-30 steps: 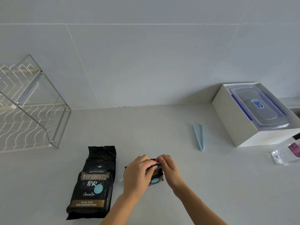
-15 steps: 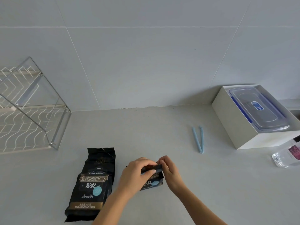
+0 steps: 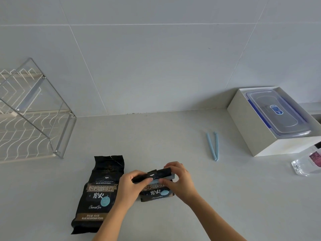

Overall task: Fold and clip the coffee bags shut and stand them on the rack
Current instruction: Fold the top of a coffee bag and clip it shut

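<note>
Both hands pinch a bag's rolled top.

Left hand (image 3: 132,184) and right hand (image 3: 180,181) clamp the folded bag (image 3: 157,190) on the bench (image 3: 173,133); a second bag (image 3: 99,193) lies just left, rack (image 3: 33,119) far left.

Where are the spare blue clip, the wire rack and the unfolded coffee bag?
Spare light-blue plastic clip (image 3: 213,146): head view, mid-arm.
White wire rack (image 3: 65,136): head view, front leg.
Unfolded black coffee bag (image 3: 99,188): head view, printed label.
</note>
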Motion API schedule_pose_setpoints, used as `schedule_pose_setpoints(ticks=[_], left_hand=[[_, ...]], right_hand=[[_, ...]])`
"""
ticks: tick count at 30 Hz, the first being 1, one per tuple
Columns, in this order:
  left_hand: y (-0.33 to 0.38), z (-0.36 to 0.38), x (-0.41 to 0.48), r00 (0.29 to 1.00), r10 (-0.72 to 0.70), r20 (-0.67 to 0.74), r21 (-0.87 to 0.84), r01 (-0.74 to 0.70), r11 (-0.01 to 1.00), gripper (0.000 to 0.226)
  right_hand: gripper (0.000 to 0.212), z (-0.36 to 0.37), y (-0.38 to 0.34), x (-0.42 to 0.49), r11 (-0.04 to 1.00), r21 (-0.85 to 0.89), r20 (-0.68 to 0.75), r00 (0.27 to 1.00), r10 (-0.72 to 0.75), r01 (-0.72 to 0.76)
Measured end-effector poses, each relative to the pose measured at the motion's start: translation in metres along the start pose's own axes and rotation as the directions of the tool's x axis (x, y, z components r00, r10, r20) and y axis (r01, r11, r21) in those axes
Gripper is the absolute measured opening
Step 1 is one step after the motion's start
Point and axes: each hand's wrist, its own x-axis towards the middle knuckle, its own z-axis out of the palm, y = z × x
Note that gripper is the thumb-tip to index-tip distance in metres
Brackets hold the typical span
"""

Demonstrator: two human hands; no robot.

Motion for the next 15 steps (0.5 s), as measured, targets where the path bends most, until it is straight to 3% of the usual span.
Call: schedule_pose_setpoints(ticks=[5, 10, 15], left_hand=[[-0.003, -0.002, -0.001, 0.999, -0.040, 0.016, -0.087, 0.041, 0.995, 0.013], [-0.006, 0.004, 0.003, 0.998, 0.040, -0.041, 0.053, -0.038, 0.998, 0.037], [-0.009, 0.005, 0.004, 0.997, 0.063, -0.043, 0.081, -0.059, 0.995, 0.029]], right_hand=[[0.020, 0.007, -0.004, -0.001, 0.999, 0.038, -0.040, 0.999, 0.033, -0.031], [0.036, 0.011, -0.007, -0.001, 0.973, 0.212, -0.078, 0.991, 0.112, -0.094], [0.034, 0.004, -0.026, 0.000, 0.995, 0.098, -0.116, 0.993, 0.015, -0.003]])
